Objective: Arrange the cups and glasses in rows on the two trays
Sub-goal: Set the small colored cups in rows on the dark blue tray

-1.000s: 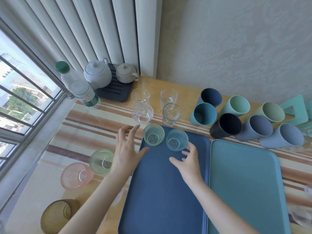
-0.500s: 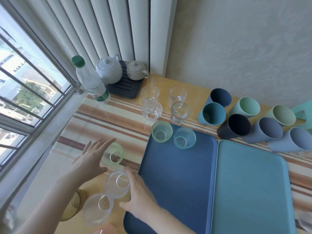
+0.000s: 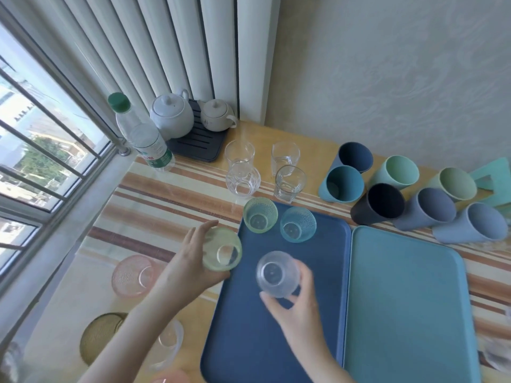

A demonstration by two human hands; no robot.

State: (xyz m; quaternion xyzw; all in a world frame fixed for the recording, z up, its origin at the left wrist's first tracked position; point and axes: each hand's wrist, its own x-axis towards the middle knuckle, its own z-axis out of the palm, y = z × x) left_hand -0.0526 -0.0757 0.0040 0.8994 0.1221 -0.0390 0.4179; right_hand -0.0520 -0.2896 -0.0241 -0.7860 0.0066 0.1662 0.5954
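Sunlight from the barred window falls across a striped worktop (image 3: 171,200) pushed against a pale wall, and both hands are busy at once. Left hand (image 3: 190,261) is wrapped around a pale green glass (image 3: 221,250), tipped on its side right at the left edge of the dark blue tray (image 3: 276,341); right hand (image 3: 298,313) pinches a clear glass (image 3: 278,273) from below, held over the middle of that tray. Two glasses already stand at the tray's far end, a green one (image 3: 260,218) and a blue one (image 3: 298,224), side by side, which looks like the start of a row, so I'd judge the two carried pieces are headed for spots alongside or just behind them. Next door, the teal tray (image 3: 409,299) sits bare, touching the blue one. Waiting their turn: clear tumblers (image 3: 289,183) beyond the tray, a cluster of coloured cups (image 3: 387,189) lying on their sides to the right, and a pink glass (image 3: 134,275) and an amber glass (image 3: 102,338) to the left. Early days, plenty still to place.
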